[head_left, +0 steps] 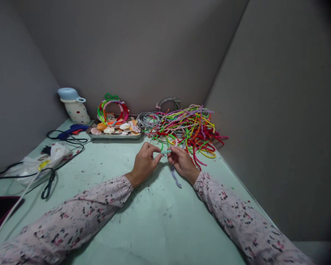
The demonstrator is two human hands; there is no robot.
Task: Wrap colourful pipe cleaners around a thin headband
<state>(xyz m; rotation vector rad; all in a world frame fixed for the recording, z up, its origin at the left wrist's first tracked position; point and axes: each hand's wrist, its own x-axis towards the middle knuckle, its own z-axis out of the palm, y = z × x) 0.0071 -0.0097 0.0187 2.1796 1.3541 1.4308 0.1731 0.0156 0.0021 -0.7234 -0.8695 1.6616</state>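
Observation:
Near the middle of the table, my left hand (147, 161) pinches one end of a short mint-green fuzzy piece, which looks like a pipe cleaner (166, 151). Its other end is between the thumb and fingers of my right hand (182, 161). A lavender pipe cleaner (175, 178) trails on the table below the right hand; whether it joins the mint piece is hidden by the fingers. Just beyond both hands spreads a pile of pipe cleaners (187, 123) in many colours, some strands reaching close to the right hand.
A metal tray (114, 136) of seashells holds several pipe-cleaner rings (101, 110). Coiled grey wire (150, 120) lies beside it. At the left are a bottle (76, 111), black cables (53, 176), a plastic bag (56, 151) and a dark object (1, 211). Partition walls border the back and right.

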